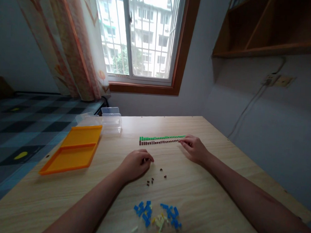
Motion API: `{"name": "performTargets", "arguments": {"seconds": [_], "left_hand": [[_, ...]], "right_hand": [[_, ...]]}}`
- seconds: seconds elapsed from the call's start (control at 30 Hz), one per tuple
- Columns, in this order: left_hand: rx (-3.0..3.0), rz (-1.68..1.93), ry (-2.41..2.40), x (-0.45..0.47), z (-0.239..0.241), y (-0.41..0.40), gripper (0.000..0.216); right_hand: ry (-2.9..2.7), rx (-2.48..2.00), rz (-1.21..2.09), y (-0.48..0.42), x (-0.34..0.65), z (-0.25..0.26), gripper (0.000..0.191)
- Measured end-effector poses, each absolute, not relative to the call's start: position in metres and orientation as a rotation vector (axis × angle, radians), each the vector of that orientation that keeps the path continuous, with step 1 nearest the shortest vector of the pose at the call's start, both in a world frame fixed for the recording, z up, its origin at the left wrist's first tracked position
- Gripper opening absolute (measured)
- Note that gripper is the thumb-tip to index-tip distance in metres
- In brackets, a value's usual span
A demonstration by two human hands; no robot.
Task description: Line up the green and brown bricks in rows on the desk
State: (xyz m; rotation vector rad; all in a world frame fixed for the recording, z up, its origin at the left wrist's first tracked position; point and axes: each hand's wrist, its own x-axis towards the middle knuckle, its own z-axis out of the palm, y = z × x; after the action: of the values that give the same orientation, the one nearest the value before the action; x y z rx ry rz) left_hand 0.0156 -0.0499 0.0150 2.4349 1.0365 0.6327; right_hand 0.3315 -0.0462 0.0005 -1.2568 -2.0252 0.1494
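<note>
On the wooden table (203,201), a row of small green toy bricks (162,137) runs left to right, with a row of small brown bricks (156,142) just in front of it. My right hand (194,149) is at the right end of both rows, thumb and forefinger pinched at the last brown brick (179,141). Closer to me, my left hand (138,164) rests on the tabletop with its fingers curled together; whatever they may hold is hidden. Several loose brown bricks (152,180) lie to the right of it and nearer me.
Piles of blue bricks (144,212) and pale yellow bricks (160,220) lie at the near edge. An orange two-part tray (77,157) sits at the left, with clear plastic boxes (111,123) behind it. A checked bed (13,124) adjoins the table's left side.
</note>
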Motion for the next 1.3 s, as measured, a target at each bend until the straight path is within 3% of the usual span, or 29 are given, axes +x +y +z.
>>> {"name": "performTargets", "arguments": {"seconds": [0.2,0.37,0.77,0.97,1.3], "left_hand": [[2.445,0.624,1.045,0.017,0.015,-0.051,0.027],[2.451,0.634,1.047,0.017,0.013,-0.050,0.027],[2.442,0.635,1.033,0.015,0.014,-0.049,0.027],[2.432,0.629,1.038,0.015,0.013,-0.049,0.026],[2.423,0.642,1.018,0.014,0.010,-0.047,0.026]], "right_hand": [[-2.276,-1.056,0.422,-0.094,0.263,0.010,0.018],[-2.304,-1.122,0.423,-0.097,0.247,0.007,0.013],[-2.442,-1.135,0.213,-0.083,0.287,0.008,0.020],[-2.272,-1.199,0.259,-0.066,0.323,0.011,0.032],[-2.262,-1.341,0.292,-0.066,0.324,0.012,0.014]]}}
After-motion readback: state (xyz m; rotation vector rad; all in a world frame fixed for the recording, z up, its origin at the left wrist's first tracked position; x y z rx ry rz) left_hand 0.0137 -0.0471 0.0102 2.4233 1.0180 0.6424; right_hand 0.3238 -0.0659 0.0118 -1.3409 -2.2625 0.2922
